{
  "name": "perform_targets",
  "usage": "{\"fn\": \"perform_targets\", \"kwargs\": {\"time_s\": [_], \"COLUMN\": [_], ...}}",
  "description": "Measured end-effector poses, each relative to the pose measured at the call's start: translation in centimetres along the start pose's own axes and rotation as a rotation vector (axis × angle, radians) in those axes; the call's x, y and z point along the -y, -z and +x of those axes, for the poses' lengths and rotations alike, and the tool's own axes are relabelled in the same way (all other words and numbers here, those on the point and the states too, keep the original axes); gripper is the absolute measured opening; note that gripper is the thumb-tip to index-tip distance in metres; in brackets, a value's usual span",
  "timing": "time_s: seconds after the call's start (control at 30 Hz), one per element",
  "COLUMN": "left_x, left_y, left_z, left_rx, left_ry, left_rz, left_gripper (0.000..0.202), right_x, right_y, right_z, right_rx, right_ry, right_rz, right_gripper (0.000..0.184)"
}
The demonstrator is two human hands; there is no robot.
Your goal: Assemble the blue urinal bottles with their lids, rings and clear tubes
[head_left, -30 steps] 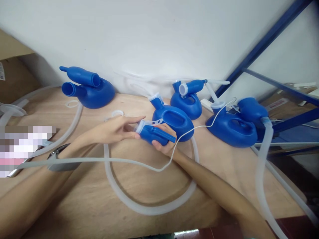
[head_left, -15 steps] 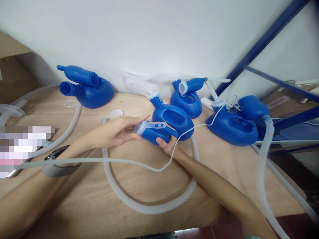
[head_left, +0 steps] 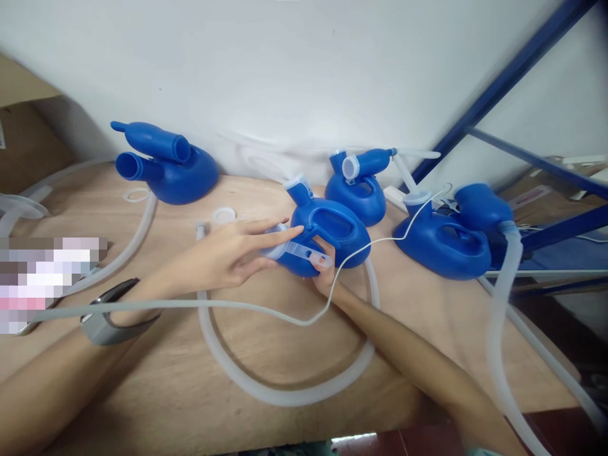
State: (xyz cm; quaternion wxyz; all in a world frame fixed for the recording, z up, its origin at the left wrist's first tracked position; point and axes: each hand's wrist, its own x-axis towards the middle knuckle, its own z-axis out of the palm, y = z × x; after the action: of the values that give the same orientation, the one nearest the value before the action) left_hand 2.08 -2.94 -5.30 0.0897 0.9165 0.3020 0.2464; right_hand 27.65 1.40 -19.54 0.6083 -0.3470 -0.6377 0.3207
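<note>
My left hand [head_left: 237,250] grips the translucent cap [head_left: 276,248] on the end of a blue tubular urinal piece [head_left: 299,265], its index finger stretched along the top. My right hand [head_left: 325,272] holds the other end of that piece, thumb by the loose end of the cap's strap [head_left: 308,253], which has holes in it. Right behind my hands stands a blue urinal bottle [head_left: 349,250] with a capped neck; the held piece partly covers it. A clear hose [head_left: 280,398] curves over the table in front.
More blue urinal bottles stand at the left [head_left: 190,183], back [head_left: 356,199] and right [head_left: 441,250]. A white ring [head_left: 224,215] lies behind my left hand. One thin white cable [head_left: 256,311] crosses above my forearms. A blue metal frame [head_left: 503,79] rises at the right.
The blue piece has turned in my hands, so the cap's strap now hangs lower and faces me. My left hand has shifted slightly right, its index finger reaching further over the piece.
</note>
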Motion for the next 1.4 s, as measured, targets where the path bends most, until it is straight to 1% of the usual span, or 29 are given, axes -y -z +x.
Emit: {"fn": "perform_targets", "kwargs": {"time_s": [0.1, 0.2, 0.33, 0.43, 0.53, 0.6, 0.67, 0.77, 0.87, 0.93, 0.97, 1.07, 1.13, 1.23, 1.33, 1.4], "left_x": [0.0, -0.2, -0.4, -0.4, -0.4, -0.6, -0.9, -1.1, -0.9, -0.7, -0.6, -0.3, -0.1, 0.2, 0.4, 0.3], "left_y": [-0.5, -0.8, -0.6, -0.6, -1.1, -1.7, -2.4, -3.1, -3.3, -3.2, -3.2, -3.2, -3.4, -4.0, -4.7, -5.0], "left_z": [0.0, 0.2, 0.8, 1.0, 1.0, 1.2, 1.5, 1.9, 2.0, 1.9, 1.8, 1.6, 1.5, 1.2, 1.1, 1.1], "left_rx": [-0.023, -0.034, 0.004, 0.021, 0.010, -0.042, -0.123, -0.233, -0.298, -0.323, -0.328, -0.318, -0.318, -0.316, -0.304, -0.299], "left_ry": [0.035, 0.086, 0.206, 0.264, 0.306, 0.354, 0.393, 0.412, 0.388, 0.379, 0.381, 0.374, 0.358, 0.337, 0.294, 0.265], "left_rz": [0.012, -0.040, -0.118, -0.141, -0.159, -0.209, -0.276, -0.316, -0.272, -0.232, -0.208, -0.104, -0.010, 0.116, 0.217, 0.263], "left_gripper": [0.058, 0.061, 0.059, 0.058, 0.060, 0.057, 0.051, 0.042, 0.033, 0.031, 0.032, 0.035, 0.036, 0.036, 0.037, 0.037], "right_x": [0.1, 1.1, 2.7, 3.3, 3.6, 3.7, 3.6, 3.4, 3.3, 3.2, 3.2, 3.2, 3.2, 3.4, 3.7, 3.7], "right_y": [0.0, -0.1, -0.2, -0.2, -0.5, -0.8, -1.1, -1.5, -1.6, -1.6, -1.6, -1.6, -1.5, -1.6, -1.9, -2.1], "right_z": [-0.1, -0.2, 0.0, 0.3, 0.6, 0.8, 1.0, 1.2, 1.2, 1.1, 1.1, 1.1, 1.2, 1.0, 0.8, 0.6], "right_rx": [0.002, 0.029, 0.092, 0.084, 0.126, 0.195, 0.269, 0.332, 0.353, 0.328, 0.295, 0.168, 0.132, 0.185, 0.249, 0.257], "right_ry": [0.013, 0.058, 0.143, 0.193, 0.176, 0.151, 0.146, 0.147, 0.131, 0.105, 0.090, 0.098, 0.143, 0.143, 0.084, 0.049], "right_rz": [0.001, -0.036, -0.133, -0.213, -0.227, -0.202, -0.174, -0.158, -0.154, -0.130, -0.114, -0.068, -0.056, -0.085, -0.072, -0.020], "right_gripper": [0.060, 0.054, 0.049, 0.048, 0.048, 0.051, 0.055, 0.062, 0.070, 0.073, 0.073, 0.063, 0.052, 0.042, 0.043, 0.045]}}
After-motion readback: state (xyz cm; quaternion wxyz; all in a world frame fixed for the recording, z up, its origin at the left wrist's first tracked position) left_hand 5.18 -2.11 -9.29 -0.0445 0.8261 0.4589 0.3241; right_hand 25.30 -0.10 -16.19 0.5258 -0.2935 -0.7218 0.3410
